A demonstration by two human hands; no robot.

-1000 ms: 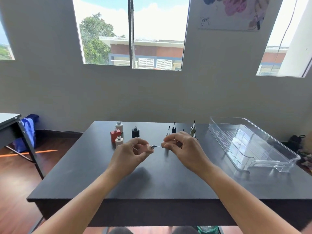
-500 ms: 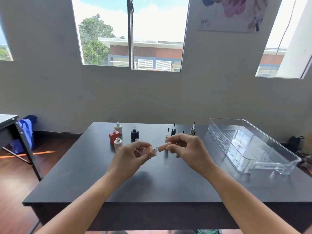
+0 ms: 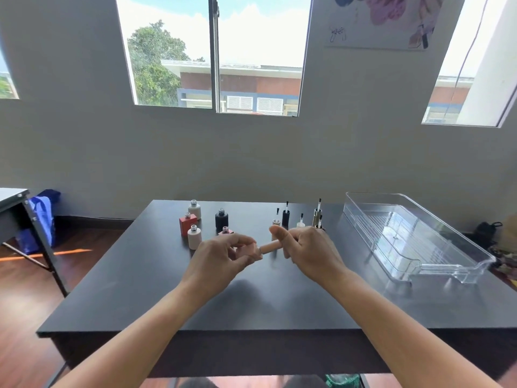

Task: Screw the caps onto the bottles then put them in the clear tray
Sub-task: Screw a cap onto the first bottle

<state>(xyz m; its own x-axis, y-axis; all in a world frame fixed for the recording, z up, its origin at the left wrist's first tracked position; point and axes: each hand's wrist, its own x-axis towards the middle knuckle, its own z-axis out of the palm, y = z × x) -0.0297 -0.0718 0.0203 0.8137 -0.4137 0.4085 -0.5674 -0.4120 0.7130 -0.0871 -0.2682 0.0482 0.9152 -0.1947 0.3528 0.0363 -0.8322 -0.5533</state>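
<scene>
My left hand (image 3: 221, 256) grips a small pink bottle (image 3: 251, 250) lying sideways above the dark table (image 3: 167, 289). My right hand (image 3: 310, 253) pinches a beige cap (image 3: 270, 247) that sits on the bottle's neck. Behind my hands stand open bottles: a red one (image 3: 188, 224), two white ones (image 3: 194, 210) (image 3: 194, 237), a black one (image 3: 221, 219) and a pink one (image 3: 225, 230). Loose caps with brushes pointing up stand to their right: black (image 3: 285, 217), beige (image 3: 276, 222), white (image 3: 301, 224) and gold (image 3: 317, 215). The clear tray (image 3: 419, 264) lies at the right with nothing in it.
A second table (image 3: 11, 200) with a blue bag (image 3: 42, 219) stands at the left over a wooden floor. The wall with windows rises right behind the table. A dark bag (image 3: 486, 229) lies on the floor beyond the tray.
The cap's brush has gone into the bottle neck and the cap now meets the bottle. My hands have drawn closer together.
</scene>
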